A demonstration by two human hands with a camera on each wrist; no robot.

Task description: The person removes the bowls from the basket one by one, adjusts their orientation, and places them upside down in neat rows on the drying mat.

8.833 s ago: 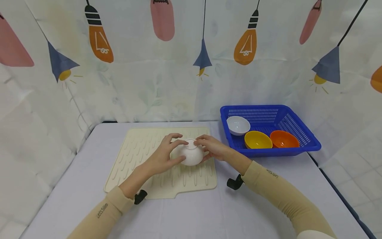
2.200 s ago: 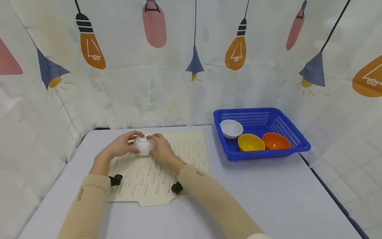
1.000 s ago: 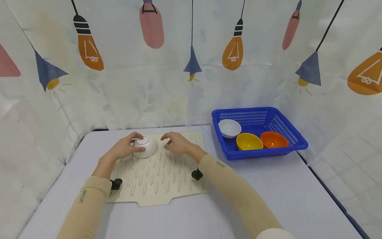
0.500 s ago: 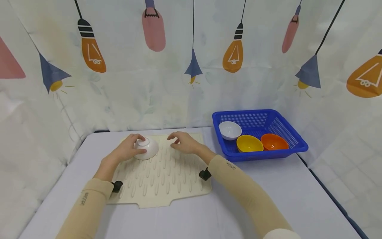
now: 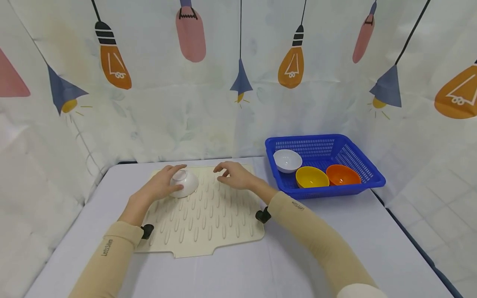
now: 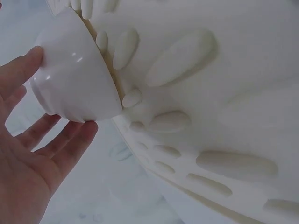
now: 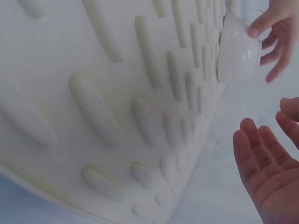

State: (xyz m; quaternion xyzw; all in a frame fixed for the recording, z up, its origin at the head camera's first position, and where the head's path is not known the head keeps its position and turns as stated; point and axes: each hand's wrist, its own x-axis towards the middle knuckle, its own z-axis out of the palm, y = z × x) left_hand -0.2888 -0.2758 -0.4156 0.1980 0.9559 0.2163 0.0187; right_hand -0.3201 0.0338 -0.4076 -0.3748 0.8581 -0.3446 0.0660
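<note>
1 upturned white bowl [image 5: 184, 183] touched by loose-fingered left hand [image 5: 161, 186]; right hand [image 5: 234, 176] hovers beside, relaxed.

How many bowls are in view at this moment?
4. One white bowl lies upside down on the drying mat, touched by the left hand. A white, a yellow and an orange bowl sit in the blue basket.

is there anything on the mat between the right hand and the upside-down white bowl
Nothing visible. Only bare ridged drying mat lies between the right hand and the upturned white bowl; the left hand touches the bowl from its other side.
</note>
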